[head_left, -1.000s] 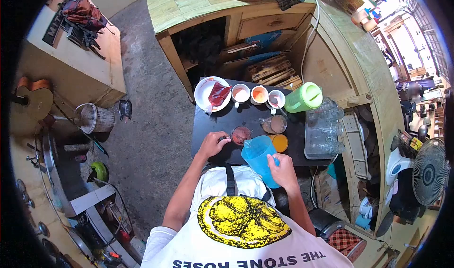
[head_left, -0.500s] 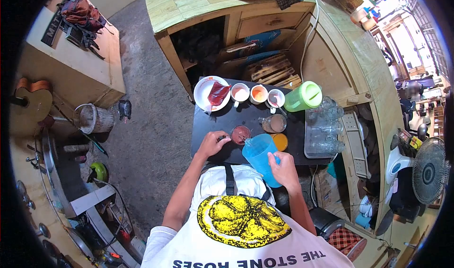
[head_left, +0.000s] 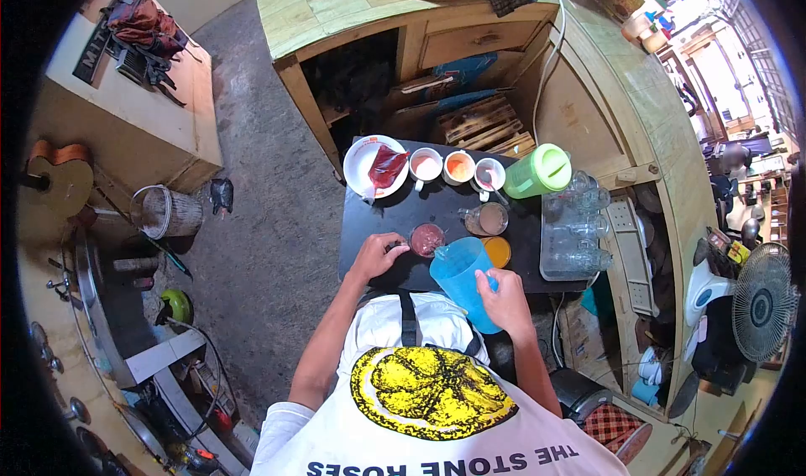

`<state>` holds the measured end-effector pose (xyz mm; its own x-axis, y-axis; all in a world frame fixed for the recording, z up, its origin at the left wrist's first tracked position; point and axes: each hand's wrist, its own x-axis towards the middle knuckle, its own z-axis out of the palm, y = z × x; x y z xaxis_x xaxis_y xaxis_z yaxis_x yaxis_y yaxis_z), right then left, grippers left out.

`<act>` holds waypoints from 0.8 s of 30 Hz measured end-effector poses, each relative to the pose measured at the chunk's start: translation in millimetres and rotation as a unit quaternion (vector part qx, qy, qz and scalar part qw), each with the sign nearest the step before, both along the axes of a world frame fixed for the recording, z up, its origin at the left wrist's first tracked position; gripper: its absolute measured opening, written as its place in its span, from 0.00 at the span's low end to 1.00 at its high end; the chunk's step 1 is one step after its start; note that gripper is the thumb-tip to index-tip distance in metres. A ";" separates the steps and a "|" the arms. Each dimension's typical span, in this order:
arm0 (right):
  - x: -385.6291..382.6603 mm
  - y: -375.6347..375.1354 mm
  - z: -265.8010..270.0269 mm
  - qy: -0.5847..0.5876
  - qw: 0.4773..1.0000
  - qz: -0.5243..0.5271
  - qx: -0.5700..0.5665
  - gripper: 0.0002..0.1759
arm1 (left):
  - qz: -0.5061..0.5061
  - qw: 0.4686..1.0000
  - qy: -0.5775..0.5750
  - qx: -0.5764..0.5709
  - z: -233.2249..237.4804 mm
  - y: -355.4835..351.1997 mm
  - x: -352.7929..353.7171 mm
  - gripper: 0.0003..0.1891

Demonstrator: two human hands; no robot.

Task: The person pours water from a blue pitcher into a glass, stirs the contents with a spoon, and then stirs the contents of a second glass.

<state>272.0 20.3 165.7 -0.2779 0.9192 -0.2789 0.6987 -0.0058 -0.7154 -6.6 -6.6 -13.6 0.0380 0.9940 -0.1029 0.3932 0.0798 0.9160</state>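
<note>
My right hand [head_left: 502, 295] grips the handle of a translucent blue pitcher [head_left: 467, 279]. The pitcher is tilted, its mouth at the right rim of a glass mug [head_left: 427, 239] of dark pinkish drink. At the mug's left side, my left hand [head_left: 379, 256] is closed on its handle. Right of the mug stand a glass mug of brownish drink [head_left: 487, 219] and a glass of orange drink [head_left: 496, 252], partly hidden by the pitcher. Whether liquid is flowing from the pitcher is too small to tell.
On the black table [head_left: 369, 224] stand a white bowl [head_left: 357, 167] holding a dark red packet, three white cups with powders, including one cup [head_left: 426, 164], and a lidded green pitcher [head_left: 537, 172]. A tray [head_left: 550, 266] carries several glass mugs [head_left: 579, 224]. A wooden cabinet [head_left: 579, 107] stands behind.
</note>
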 end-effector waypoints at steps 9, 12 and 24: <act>-1.5 2.1 11.4 0.000 0.999 -0.005 -0.038 0.23 | 0.002 1.000 -0.006 -0.007 1.9 0.7 0.9 0.12; 1.5 0.4 3.3 -0.015 1.000 0.006 -0.003 0.22 | 0.005 1.000 -0.010 -0.010 0.5 0.4 0.8 0.12; 7.4 -0.3 -4.1 -0.015 1.000 -0.003 0.007 0.23 | 0.006 1.000 0.000 0.018 2.2 0.3 2.2 0.11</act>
